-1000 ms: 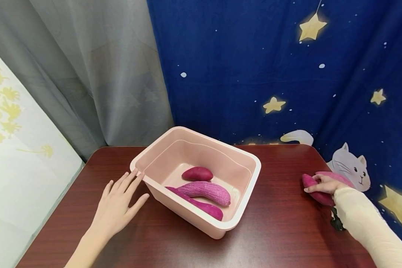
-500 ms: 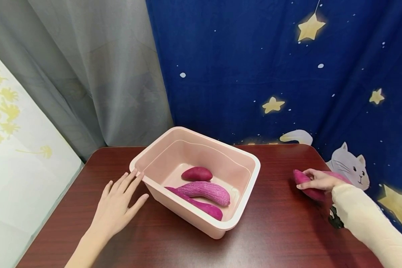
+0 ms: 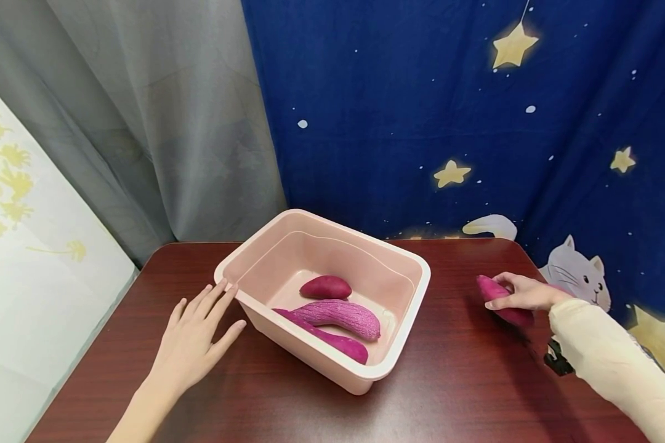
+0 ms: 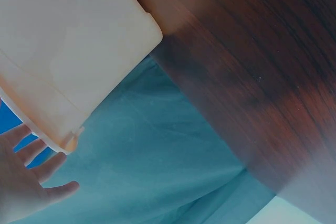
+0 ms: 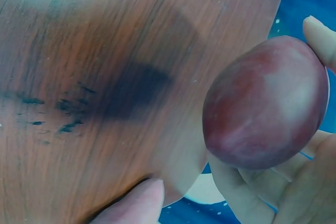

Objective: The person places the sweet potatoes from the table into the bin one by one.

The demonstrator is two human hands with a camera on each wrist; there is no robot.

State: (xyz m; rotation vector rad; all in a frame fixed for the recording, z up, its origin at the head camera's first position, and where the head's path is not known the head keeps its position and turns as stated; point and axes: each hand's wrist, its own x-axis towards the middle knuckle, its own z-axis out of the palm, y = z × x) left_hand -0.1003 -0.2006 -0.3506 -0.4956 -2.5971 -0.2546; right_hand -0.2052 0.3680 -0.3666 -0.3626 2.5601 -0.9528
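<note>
A purple sweet potato is gripped in my right hand above the right side of the table, thumb on the near side. In the right wrist view, its rounded end faces the camera, with fingers curled beneath. My left hand has its fingers spread, the tips touching the rim of a pink plastic basin. Inside the basin lie a short dark-red sweet potato, a ridged lighter purple one and a long magenta one, partly hidden by the near wall.
Another pink sweet potato, mostly cut off, lies on the table in the right wrist view. The reddish-brown wooden table ends at a blue star-patterned curtain and a grey curtain. Dark marks show on the tabletop.
My right hand has lifted the sweet potato and carried it a little to the left, towards the basin. The left hand and the basin have stayed in place.
</note>
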